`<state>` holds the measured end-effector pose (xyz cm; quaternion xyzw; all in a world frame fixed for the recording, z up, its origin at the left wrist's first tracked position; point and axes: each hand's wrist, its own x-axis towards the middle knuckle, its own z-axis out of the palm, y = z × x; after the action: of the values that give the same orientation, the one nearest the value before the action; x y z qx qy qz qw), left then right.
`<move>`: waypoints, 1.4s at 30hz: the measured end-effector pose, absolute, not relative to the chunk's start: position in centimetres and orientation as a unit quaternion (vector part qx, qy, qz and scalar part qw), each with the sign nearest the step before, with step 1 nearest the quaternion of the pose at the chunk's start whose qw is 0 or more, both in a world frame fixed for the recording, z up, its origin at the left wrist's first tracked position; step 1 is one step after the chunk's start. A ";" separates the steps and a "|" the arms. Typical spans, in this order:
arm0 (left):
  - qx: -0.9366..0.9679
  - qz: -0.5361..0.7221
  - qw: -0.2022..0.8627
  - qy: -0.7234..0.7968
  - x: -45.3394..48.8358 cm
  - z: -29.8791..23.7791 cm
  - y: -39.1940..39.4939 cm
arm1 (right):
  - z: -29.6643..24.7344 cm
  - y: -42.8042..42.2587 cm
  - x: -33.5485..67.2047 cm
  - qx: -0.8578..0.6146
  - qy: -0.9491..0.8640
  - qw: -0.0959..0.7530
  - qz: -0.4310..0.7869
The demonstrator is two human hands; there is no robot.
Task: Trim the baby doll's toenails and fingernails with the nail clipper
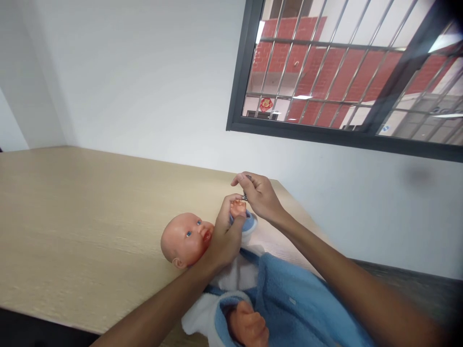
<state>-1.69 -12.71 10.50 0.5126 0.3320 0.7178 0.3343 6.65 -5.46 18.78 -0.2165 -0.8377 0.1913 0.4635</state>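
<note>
A baby doll (186, 238) in a blue and white fleece outfit lies on its back on the table, its head toward the left. My left hand (227, 231) is closed around the doll's raised hand (238, 208), whose fingers point upward. Pinched in my right hand (262, 195) are small metal nail clippers (245, 196), mostly covered by my fingers. Their tip is at the doll's fingertips; whether it touches them I cannot tell. The doll's other hand (249, 325) pokes out of a blue-lined sleeve at the bottom.
The light wooden table (90, 212) runs along a white wall (144, 77), its right edge just past my right hand. A dark-framed window (300, 133) with metal bars is set in the wall at the upper right.
</note>
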 end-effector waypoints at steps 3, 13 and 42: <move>0.511 0.720 0.337 0.328 -1.7 10.7 -12.8 | 18.7 -5.6 6.7 -0.218 -0.841 0.456 0.194; 0.509 0.725 0.345 0.312 -1.7 10.6 -12.8 | 18.8 -5.7 6.7 -0.211 -0.851 0.435 0.207; 0.501 0.725 0.351 0.316 -1.6 10.9 -12.9 | 18.9 -5.4 7.1 -0.162 -0.862 0.441 0.191</move>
<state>-1.58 -12.89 10.85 0.5014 0.3158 0.7251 0.3508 7.12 -5.45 18.86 -0.1619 -0.8619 0.1907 0.4411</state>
